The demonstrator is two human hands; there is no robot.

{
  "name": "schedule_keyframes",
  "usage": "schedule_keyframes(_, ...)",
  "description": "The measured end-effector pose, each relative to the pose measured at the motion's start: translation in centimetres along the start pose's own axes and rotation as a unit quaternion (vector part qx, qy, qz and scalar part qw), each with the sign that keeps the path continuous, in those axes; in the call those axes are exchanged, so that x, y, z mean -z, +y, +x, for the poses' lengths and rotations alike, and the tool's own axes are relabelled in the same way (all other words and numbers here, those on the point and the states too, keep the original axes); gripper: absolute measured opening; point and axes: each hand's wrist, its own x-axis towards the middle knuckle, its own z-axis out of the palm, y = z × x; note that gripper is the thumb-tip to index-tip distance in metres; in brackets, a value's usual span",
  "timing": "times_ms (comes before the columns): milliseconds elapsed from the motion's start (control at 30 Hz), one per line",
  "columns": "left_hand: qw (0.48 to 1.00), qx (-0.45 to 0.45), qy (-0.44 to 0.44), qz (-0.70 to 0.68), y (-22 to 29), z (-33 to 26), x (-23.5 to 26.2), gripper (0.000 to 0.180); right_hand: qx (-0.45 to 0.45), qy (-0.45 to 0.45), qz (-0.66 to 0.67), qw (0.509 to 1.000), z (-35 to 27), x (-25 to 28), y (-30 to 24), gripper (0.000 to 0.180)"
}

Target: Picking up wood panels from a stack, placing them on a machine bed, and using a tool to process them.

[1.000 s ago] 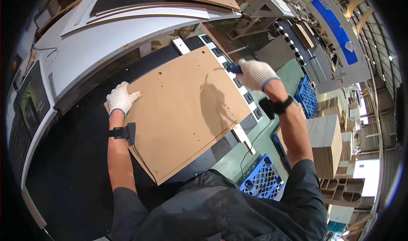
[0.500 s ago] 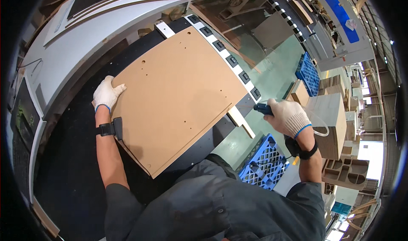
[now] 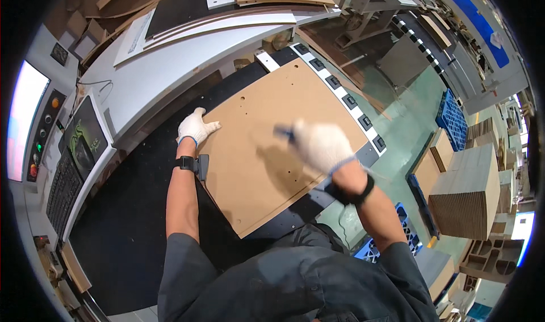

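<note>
A tan wood-fibre panel [image 3: 267,140] with small drilled holes and a groove along its near right edge lies on the black worktop. At its left edge rests my left hand [image 3: 196,127], in a white knit glove, thumb spread onto the panel and fingers apart. My right hand [image 3: 325,146], gloved too and smeared by motion, is above the panel's right part, closed round a dark blue air blow gun [image 3: 284,132]. The gun points left over the panel, its tip blurred. A shadow falls on the board beneath.
Black clamps on a white strip [image 3: 356,109] line the panel's far right side. A white curved machine bed [image 3: 187,46] carries more boards. A screen with buttons and a keyboard [image 3: 63,183] stand at left. Board stacks [image 3: 462,203] and blue pallets [image 3: 451,120] are at right.
My right hand has swung left with the air blow gun, from beyond the panel's right edge to above it. My left hand stays at the left edge. The whole view has turned left.
</note>
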Motion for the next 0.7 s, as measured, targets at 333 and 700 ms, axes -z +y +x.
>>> schedule_keyframes(333,0.972,-0.077,0.003,-0.221,0.3,-0.9,-1.8,0.039,-0.101,-0.085,0.143,0.981,-8.0,0.9,10.8,0.042)
schedule_keyframes(700,0.995,-0.017,0.065,0.077,4.3,-3.8,-1.2,0.061,-0.208,-0.087,0.353,0.908,-24.0,-10.3,23.0,0.033)
